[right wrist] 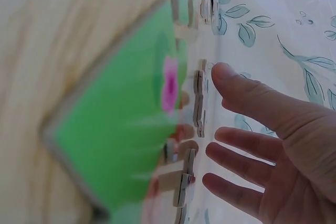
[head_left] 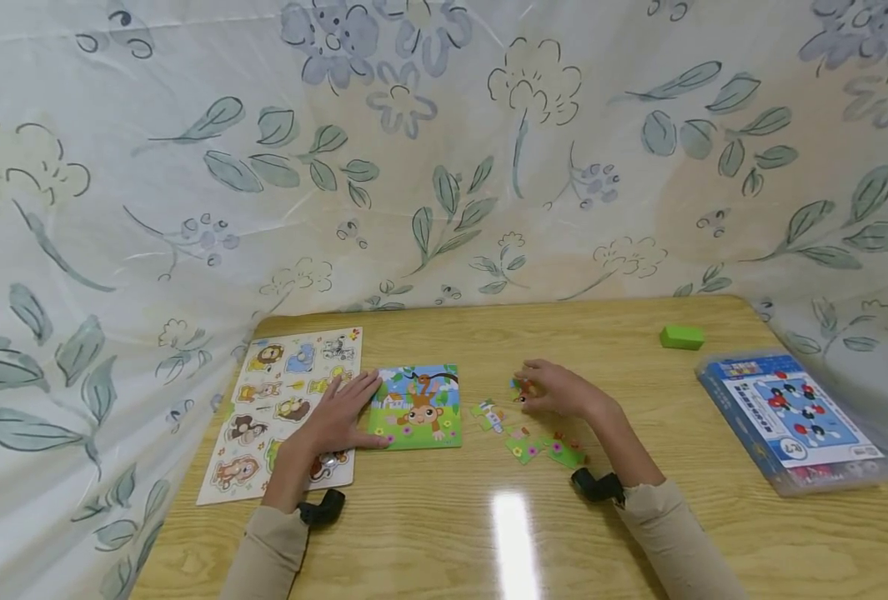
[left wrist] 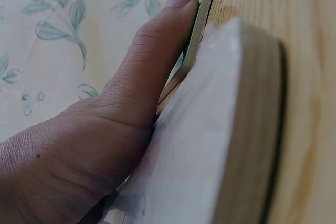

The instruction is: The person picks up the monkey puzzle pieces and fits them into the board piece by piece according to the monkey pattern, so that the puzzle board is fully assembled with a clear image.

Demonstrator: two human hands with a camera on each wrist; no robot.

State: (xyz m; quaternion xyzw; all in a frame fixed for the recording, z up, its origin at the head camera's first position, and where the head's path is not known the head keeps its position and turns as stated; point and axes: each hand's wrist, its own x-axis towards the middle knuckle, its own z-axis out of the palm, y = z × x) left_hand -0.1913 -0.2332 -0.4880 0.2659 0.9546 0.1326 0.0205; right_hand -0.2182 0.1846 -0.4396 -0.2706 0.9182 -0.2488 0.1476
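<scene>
Wooden table [head_left: 413, 537], head view: left hand [head_left: 342, 410], fingers straight, overlaps the animal board [head_left: 312, 337], touching the monkey picture [head_left: 421, 421]; right hand [head_left: 559, 392] meets loose pieces [head_left: 522, 450] left of a green block [head_left: 681, 337] and boxed set [head_left: 800, 417]. Left wrist: thumb at picture's edge. Right wrist: fingers apart.

Loose pieces [head_left: 522, 450] obstruct, but tabletop [head_left: 564, 333] beyond leaves room

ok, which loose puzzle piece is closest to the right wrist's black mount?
The green piece with a magenta flower: rightmost of the loose pieces in the head view, beside the black mount. The others lie farther left.
</scene>
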